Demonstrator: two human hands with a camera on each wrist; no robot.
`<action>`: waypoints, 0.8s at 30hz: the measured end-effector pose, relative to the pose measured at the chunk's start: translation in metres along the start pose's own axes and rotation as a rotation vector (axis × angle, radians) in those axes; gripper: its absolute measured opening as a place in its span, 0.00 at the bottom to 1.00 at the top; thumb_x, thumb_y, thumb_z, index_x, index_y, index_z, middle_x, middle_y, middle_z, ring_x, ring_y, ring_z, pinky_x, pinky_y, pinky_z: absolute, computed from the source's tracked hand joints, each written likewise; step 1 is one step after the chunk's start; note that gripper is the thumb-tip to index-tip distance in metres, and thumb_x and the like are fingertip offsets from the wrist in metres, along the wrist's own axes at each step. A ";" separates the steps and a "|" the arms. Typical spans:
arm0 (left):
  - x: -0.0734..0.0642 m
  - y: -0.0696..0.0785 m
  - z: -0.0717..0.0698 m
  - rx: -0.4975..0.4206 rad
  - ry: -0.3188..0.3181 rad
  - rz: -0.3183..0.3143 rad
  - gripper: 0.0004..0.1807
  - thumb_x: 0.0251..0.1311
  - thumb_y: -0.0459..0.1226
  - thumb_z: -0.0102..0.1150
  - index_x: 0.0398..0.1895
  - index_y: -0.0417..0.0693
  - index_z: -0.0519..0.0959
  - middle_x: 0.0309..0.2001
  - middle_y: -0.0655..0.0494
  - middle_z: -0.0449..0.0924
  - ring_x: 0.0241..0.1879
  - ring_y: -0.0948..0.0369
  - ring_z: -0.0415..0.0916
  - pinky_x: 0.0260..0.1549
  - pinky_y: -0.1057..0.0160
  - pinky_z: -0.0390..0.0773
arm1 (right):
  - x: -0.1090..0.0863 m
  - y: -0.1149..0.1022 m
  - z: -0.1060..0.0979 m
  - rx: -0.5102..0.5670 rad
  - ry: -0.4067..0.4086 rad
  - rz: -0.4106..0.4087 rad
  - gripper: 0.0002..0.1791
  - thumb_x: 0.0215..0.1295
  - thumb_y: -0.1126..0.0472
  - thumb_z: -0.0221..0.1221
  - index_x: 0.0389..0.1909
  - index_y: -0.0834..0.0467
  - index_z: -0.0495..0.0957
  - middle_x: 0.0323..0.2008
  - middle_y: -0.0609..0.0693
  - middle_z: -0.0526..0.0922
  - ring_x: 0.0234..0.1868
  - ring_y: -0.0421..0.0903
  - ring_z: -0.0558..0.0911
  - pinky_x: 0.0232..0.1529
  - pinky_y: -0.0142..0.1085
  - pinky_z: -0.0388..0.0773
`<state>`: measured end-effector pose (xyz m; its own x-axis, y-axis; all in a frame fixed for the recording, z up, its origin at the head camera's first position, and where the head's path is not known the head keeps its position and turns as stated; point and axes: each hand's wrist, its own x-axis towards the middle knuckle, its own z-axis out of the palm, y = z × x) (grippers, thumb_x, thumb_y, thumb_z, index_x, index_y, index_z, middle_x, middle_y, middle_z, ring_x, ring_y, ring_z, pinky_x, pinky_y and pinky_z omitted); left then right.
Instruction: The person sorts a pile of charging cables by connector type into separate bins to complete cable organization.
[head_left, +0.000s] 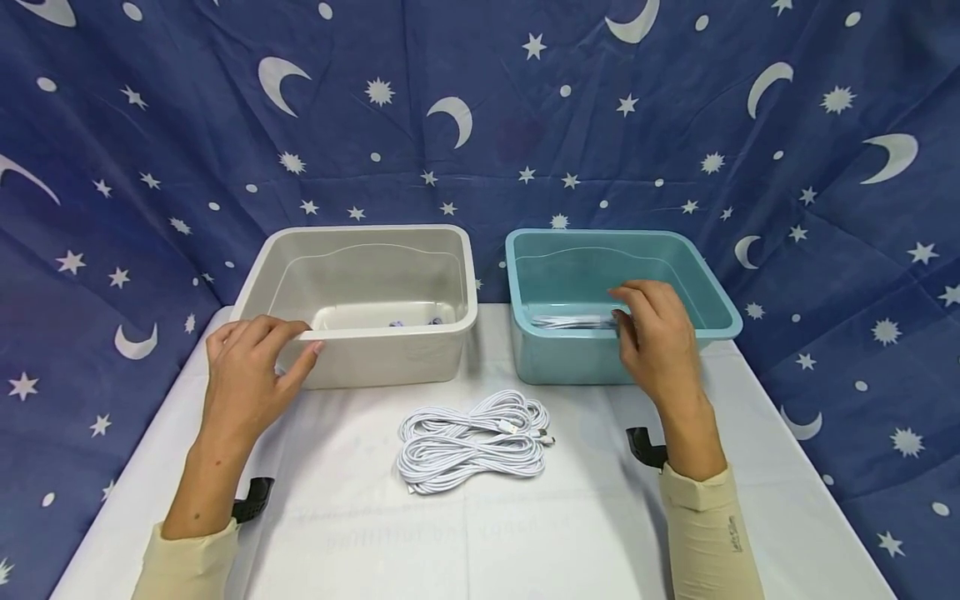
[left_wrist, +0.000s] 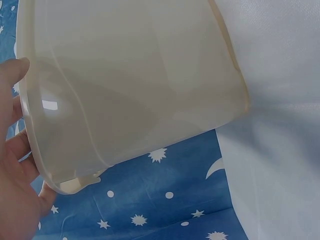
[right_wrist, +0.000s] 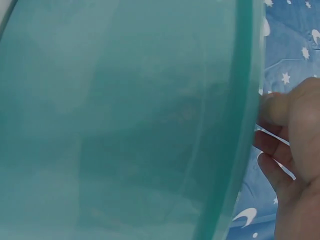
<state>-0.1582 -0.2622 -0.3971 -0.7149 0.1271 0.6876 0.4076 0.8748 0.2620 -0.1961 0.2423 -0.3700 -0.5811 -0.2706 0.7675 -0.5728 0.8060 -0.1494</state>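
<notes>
My left hand [head_left: 251,371] is at the front left of the off-white bin [head_left: 375,358], its loosely bent fingers at the rim and the thumb before the front wall. In the left wrist view the thumb [left_wrist: 17,70] lies by the rim. Over the front rim of the teal bin [head_left: 570,358] hovers my right hand [head_left: 660,337], fingers loosely bent, no object visible between them. In the right wrist view its fingertips [right_wrist: 267,142] appear beside the teal rim. Between the arms, two coiled white cables [head_left: 472,446] with plugs lie on the table.
Slim white items [head_left: 573,322] lie inside the teal bin, partly behind its rim. Small purple-blue pieces [head_left: 435,321] show on the off-white bin's floor. A white cloth [head_left: 360,542] covers the table. Behind hangs a blue curtain [head_left: 480,175] with moons and stars.
</notes>
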 end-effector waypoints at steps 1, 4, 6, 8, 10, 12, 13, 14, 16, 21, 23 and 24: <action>0.000 0.000 0.000 0.000 0.000 -0.001 0.16 0.58 0.46 0.69 0.45 0.47 0.85 0.37 0.51 0.81 0.43 0.48 0.77 0.58 0.41 0.58 | 0.000 -0.001 0.000 0.001 0.006 0.000 0.15 0.61 0.74 0.63 0.49 0.63 0.81 0.49 0.58 0.80 0.54 0.58 0.76 0.58 0.48 0.70; 0.000 0.000 0.000 0.002 -0.001 -0.002 0.16 0.58 0.46 0.70 0.45 0.47 0.85 0.37 0.51 0.81 0.43 0.48 0.77 0.59 0.41 0.58 | 0.001 -0.005 -0.002 0.025 0.025 0.000 0.18 0.59 0.71 0.67 0.51 0.62 0.81 0.50 0.58 0.81 0.55 0.58 0.77 0.59 0.49 0.70; 0.001 0.000 0.000 0.003 -0.002 -0.002 0.16 0.58 0.46 0.70 0.45 0.47 0.85 0.37 0.51 0.81 0.43 0.48 0.77 0.59 0.42 0.58 | 0.001 -0.007 -0.003 0.041 0.028 -0.010 0.19 0.57 0.70 0.69 0.51 0.62 0.81 0.50 0.58 0.81 0.55 0.58 0.77 0.58 0.50 0.71; 0.001 0.000 0.000 0.004 -0.001 -0.004 0.16 0.58 0.46 0.69 0.45 0.47 0.85 0.37 0.51 0.81 0.43 0.48 0.77 0.59 0.41 0.58 | 0.002 -0.010 -0.003 0.050 0.022 -0.025 0.20 0.57 0.69 0.69 0.52 0.62 0.82 0.50 0.58 0.82 0.54 0.58 0.77 0.58 0.50 0.71; 0.000 0.000 0.000 0.004 -0.003 -0.007 0.16 0.58 0.46 0.69 0.45 0.47 0.85 0.37 0.51 0.81 0.43 0.48 0.77 0.59 0.42 0.58 | 0.003 -0.012 -0.003 0.055 0.010 -0.044 0.20 0.57 0.68 0.69 0.52 0.62 0.81 0.50 0.58 0.81 0.54 0.58 0.78 0.58 0.49 0.71; 0.000 0.000 0.000 0.005 -0.006 -0.012 0.16 0.58 0.47 0.69 0.45 0.47 0.85 0.37 0.51 0.81 0.43 0.48 0.77 0.59 0.42 0.58 | 0.003 -0.015 -0.003 0.055 -0.001 -0.061 0.20 0.57 0.67 0.69 0.52 0.62 0.81 0.50 0.57 0.82 0.54 0.57 0.78 0.58 0.49 0.71; 0.000 0.000 0.000 0.005 -0.008 -0.014 0.16 0.58 0.47 0.69 0.45 0.47 0.85 0.37 0.51 0.81 0.43 0.48 0.77 0.59 0.42 0.58 | 0.003 -0.016 -0.003 0.056 -0.005 -0.070 0.20 0.57 0.66 0.69 0.52 0.62 0.81 0.50 0.57 0.82 0.54 0.57 0.78 0.58 0.49 0.71; 0.000 0.000 0.000 0.006 -0.009 -0.016 0.16 0.58 0.47 0.69 0.45 0.47 0.85 0.37 0.51 0.81 0.43 0.48 0.77 0.59 0.42 0.58 | 0.004 -0.017 -0.002 0.061 -0.009 -0.076 0.20 0.58 0.66 0.69 0.52 0.63 0.81 0.50 0.57 0.82 0.53 0.57 0.78 0.58 0.48 0.71; 0.000 0.000 0.000 0.007 -0.009 -0.019 0.16 0.58 0.46 0.69 0.45 0.47 0.84 0.37 0.51 0.81 0.43 0.48 0.77 0.59 0.42 0.58 | 0.004 -0.020 -0.002 0.069 -0.012 -0.088 0.19 0.58 0.65 0.68 0.51 0.63 0.81 0.49 0.57 0.82 0.53 0.57 0.78 0.57 0.49 0.71; 0.000 0.000 -0.001 0.009 -0.008 -0.019 0.16 0.58 0.47 0.69 0.45 0.47 0.84 0.37 0.51 0.81 0.43 0.48 0.77 0.59 0.42 0.58 | 0.005 -0.030 0.000 0.095 -0.026 -0.118 0.18 0.58 0.66 0.68 0.50 0.63 0.82 0.47 0.57 0.82 0.51 0.58 0.78 0.53 0.50 0.71; 0.000 0.000 -0.001 0.008 -0.007 -0.018 0.16 0.58 0.47 0.69 0.45 0.47 0.84 0.37 0.51 0.81 0.43 0.48 0.77 0.59 0.42 0.58 | 0.006 -0.035 0.001 0.104 -0.038 -0.134 0.18 0.58 0.65 0.68 0.50 0.63 0.82 0.47 0.57 0.82 0.50 0.58 0.78 0.53 0.50 0.71; 0.000 0.000 -0.001 0.008 -0.007 -0.017 0.16 0.59 0.47 0.69 0.45 0.48 0.84 0.37 0.51 0.81 0.43 0.48 0.77 0.59 0.42 0.58 | 0.006 -0.037 0.002 0.108 -0.045 -0.141 0.17 0.58 0.65 0.68 0.49 0.63 0.82 0.47 0.57 0.82 0.49 0.58 0.78 0.53 0.50 0.71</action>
<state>-0.1575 -0.2623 -0.3969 -0.7259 0.1151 0.6781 0.3904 0.8806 0.2685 -0.1798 0.2102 -0.3607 -0.5145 -0.4027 0.7571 -0.7078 0.6978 -0.1099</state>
